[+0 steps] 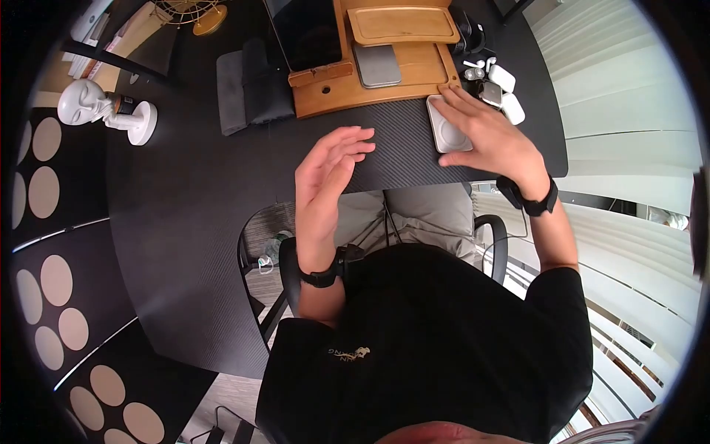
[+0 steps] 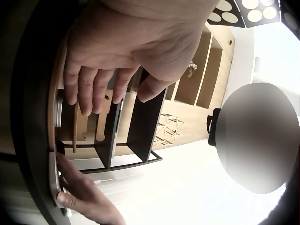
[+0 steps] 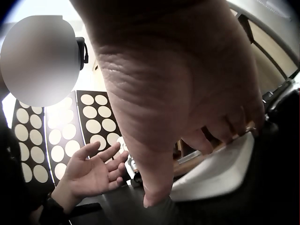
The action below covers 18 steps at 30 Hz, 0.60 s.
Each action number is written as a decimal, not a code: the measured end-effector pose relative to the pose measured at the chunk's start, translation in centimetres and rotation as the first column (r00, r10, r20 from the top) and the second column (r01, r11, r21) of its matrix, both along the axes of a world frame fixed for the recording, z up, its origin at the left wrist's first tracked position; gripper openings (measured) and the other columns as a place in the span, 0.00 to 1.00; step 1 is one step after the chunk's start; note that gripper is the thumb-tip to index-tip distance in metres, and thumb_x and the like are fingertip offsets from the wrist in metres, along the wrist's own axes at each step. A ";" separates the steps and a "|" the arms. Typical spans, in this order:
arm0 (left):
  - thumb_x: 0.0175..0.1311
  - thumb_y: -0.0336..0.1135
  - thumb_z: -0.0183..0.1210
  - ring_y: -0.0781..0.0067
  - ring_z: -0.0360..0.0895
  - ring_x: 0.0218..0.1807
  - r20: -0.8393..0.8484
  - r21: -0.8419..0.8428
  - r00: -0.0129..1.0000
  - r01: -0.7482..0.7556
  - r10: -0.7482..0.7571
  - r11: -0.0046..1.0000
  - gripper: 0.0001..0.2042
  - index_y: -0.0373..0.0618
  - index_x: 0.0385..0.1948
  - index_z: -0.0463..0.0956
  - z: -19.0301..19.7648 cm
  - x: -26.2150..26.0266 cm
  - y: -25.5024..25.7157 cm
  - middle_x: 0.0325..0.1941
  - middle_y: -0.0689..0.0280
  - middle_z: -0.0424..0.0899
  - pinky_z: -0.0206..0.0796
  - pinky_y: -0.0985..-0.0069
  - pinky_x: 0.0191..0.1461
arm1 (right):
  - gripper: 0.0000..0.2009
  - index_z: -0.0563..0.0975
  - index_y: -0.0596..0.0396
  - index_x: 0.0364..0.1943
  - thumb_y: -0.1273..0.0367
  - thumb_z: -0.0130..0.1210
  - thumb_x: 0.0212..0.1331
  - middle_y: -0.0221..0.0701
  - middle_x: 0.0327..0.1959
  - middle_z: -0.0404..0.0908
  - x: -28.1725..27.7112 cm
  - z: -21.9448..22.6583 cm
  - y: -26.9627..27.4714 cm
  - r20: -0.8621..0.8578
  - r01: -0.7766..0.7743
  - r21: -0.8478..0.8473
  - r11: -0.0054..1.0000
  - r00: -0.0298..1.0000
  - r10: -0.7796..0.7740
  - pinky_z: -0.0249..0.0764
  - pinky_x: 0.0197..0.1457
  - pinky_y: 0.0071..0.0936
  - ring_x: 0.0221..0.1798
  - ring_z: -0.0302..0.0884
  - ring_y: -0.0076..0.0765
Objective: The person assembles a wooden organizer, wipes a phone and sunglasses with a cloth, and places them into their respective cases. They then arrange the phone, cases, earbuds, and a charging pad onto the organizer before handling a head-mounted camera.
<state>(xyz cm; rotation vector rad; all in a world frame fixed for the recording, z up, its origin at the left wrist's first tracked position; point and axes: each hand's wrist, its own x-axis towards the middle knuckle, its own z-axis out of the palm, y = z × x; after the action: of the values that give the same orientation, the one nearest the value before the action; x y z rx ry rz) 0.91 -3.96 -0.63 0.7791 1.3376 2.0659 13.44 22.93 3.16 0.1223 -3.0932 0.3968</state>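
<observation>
A white, shallow rounded tray point(image 1: 450, 137) with a circular recess lies near the desk's front edge. The right hand point(image 1: 492, 137) spans it from the right, gripping it with fingertips at its far edge and the thumb at its near edge. From below, the right wrist view shows the palm point(image 3: 183, 89) above the white tray point(image 3: 215, 176). Held in the air left of the tray, the left hand point(image 1: 325, 181) has relaxed, slightly bent fingers and holds nothing; its palm point(image 2: 136, 42) also shows in the left wrist view.
Behind the tray stands a wooden organizer point(image 1: 333, 98) with a grey square item point(image 1: 377, 65). White cases point(image 1: 512, 109), earbuds and a watch lie to the right. A dark cushioned object point(image 1: 255, 92) and white figurine point(image 1: 142, 122) are left. An office chair point(image 1: 492, 222) is below.
</observation>
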 end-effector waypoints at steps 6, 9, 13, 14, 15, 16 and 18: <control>0.72 0.29 0.51 0.64 0.80 0.57 0.013 -0.012 1.000 0.014 -0.014 1.000 0.18 0.33 0.60 0.72 -0.2 0.1 0.5 0.57 0.52 0.83 0.66 0.70 0.63 | 0.40 0.69 0.56 0.68 0.61 0.73 0.47 0.49 0.74 0.62 2.6 -0.7 -1.2 0.057 0.070 -0.015 0.997 0.996 -0.069 0.64 0.75 0.42 0.76 0.60 0.56; 0.72 0.30 0.51 0.64 0.80 0.57 0.019 -0.011 1.000 0.023 -0.023 1.000 0.17 0.33 0.60 0.72 -0.2 0.2 0.6 0.56 0.52 0.83 0.67 0.69 0.63 | 0.38 0.71 0.57 0.66 0.63 0.72 0.47 0.49 0.70 0.67 2.2 -0.6 -1.3 -0.001 0.081 -0.057 0.995 0.997 -0.082 0.65 0.73 0.43 0.71 0.65 0.55; 0.73 0.30 0.51 0.64 0.80 0.56 0.025 0.002 0.999 0.032 -0.032 0.999 0.17 0.33 0.60 0.73 -0.2 0.1 0.3 0.55 0.52 0.84 0.67 0.69 0.63 | 0.37 0.73 0.59 0.62 0.64 0.73 0.43 0.47 0.64 0.73 0.8 0.2 -0.7 -0.028 0.066 -0.116 0.991 0.997 -0.069 0.68 0.69 0.43 0.66 0.68 0.54; 0.73 0.30 0.51 0.64 0.80 0.56 0.024 0.002 0.999 0.029 -0.029 1.000 0.17 0.33 0.60 0.73 -0.2 0.1 0.2 0.55 0.52 0.84 0.67 0.69 0.63 | 0.37 0.74 0.59 0.61 0.64 0.73 0.41 0.46 0.61 0.74 0.5 0.4 0.1 -0.010 0.026 -0.164 0.986 1.000 -0.028 0.69 0.67 0.42 0.64 0.70 0.53; 0.73 0.30 0.52 0.64 0.80 0.56 0.021 0.003 0.999 0.027 -0.027 1.000 0.17 0.33 0.60 0.73 -0.3 0.0 0.1 0.54 0.52 0.84 0.67 0.69 0.63 | 0.37 0.75 0.60 0.59 0.64 0.73 0.38 0.46 0.58 0.76 0.2 0.4 0.8 0.006 -0.010 -0.212 0.977 1.000 0.012 0.70 0.66 0.42 0.62 0.71 0.53; 0.73 0.29 0.52 0.64 0.80 0.56 0.019 0.003 0.999 0.025 -0.025 1.000 0.17 0.33 0.59 0.73 -0.3 -0.1 0.0 0.54 0.53 0.84 0.67 0.69 0.63 | 0.37 0.75 0.60 0.58 0.63 0.73 0.36 0.44 0.58 0.77 -0.3 0.2 1.3 -0.060 -0.028 -0.190 0.981 0.998 0.017 0.70 0.65 0.40 0.62 0.71 0.53; 0.73 0.28 0.52 0.64 0.80 0.56 -0.010 -0.019 1.000 -0.013 0.013 1.000 0.17 0.33 0.59 0.73 -0.3 -0.1 0.1 0.54 0.53 0.84 0.67 0.69 0.63 | 0.38 0.75 0.60 0.59 0.64 0.73 0.36 0.44 0.59 0.76 -1.5 0.6 2.0 -0.099 -0.029 -0.179 0.983 0.995 0.012 0.69 0.66 0.41 0.63 0.71 0.53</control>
<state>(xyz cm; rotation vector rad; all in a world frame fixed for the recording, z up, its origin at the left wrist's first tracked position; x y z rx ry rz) 0.84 -3.88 -0.93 0.7758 1.3691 2.0590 11.98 24.97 3.74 0.1648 -2.9451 0.6485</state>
